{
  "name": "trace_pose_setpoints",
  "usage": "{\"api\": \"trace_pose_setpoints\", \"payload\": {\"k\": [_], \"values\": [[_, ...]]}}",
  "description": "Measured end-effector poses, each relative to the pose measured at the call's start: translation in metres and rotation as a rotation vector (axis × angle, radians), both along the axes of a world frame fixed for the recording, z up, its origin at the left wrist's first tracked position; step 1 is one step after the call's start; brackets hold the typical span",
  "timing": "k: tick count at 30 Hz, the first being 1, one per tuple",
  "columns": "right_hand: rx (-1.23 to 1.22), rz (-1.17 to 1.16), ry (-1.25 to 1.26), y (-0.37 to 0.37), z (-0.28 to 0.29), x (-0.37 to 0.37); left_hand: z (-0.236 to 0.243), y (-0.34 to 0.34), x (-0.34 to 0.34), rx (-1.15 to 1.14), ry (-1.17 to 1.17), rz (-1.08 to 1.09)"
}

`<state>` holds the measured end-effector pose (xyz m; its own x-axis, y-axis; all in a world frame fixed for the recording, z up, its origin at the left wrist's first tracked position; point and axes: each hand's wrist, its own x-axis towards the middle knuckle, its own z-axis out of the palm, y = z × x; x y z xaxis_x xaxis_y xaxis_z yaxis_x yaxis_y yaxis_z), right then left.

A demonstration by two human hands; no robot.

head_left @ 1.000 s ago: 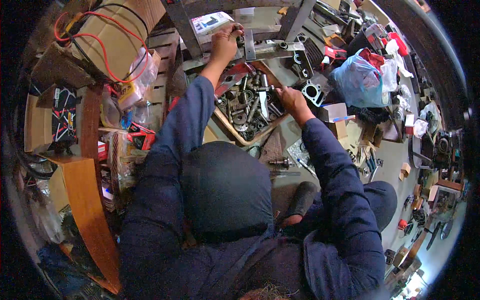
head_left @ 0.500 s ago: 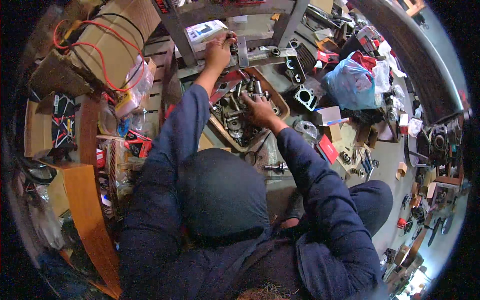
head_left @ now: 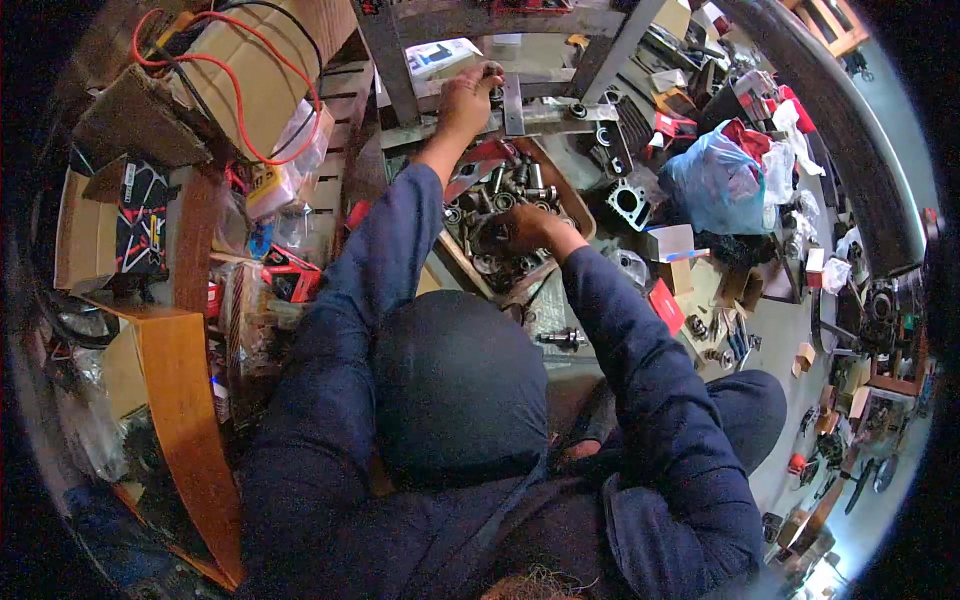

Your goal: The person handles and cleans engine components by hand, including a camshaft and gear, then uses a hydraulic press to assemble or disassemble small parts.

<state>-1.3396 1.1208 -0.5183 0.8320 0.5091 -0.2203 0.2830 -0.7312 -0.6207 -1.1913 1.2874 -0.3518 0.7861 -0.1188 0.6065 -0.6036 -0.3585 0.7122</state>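
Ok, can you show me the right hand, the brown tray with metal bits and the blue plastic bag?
Right hand (head_left: 530,228): head view, on the back of it.
Brown tray (head_left: 567,188): head view, on its right wall.
Blue plastic bag (head_left: 712,172): head view, on its bulging middle.

I see the person's left hand (head_left: 465,103) raised beside a flat metal bar (head_left: 513,106), its grip too small to make out, while the right hand (head_left: 527,230) reaches down over loose metal parts (head_left: 497,184) in a tray (head_left: 572,190). Right of that tray sit an engine cylinder (head_left: 629,204) and a bulging blue plastic bag (head_left: 712,175).
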Motion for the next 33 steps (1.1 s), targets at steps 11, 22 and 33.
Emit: {"api": "trace_pose_setpoints", "payload": {"k": [11, 22, 33], "values": [[-0.396, -0.133, -0.379, 0.013, 0.071, -0.025, -0.011, -0.003, 0.004, -0.026, 0.071, -0.035], [-0.331, -0.159, -0.37, -0.011, 0.053, -0.022, -0.01, -0.001, 0.007, 0.055, 0.044, -0.005], [-0.198, 0.356, 0.291, -0.03, -0.053, -0.05, -0.009, -0.003, 0.009, -0.026, 0.004, -0.032]]}}
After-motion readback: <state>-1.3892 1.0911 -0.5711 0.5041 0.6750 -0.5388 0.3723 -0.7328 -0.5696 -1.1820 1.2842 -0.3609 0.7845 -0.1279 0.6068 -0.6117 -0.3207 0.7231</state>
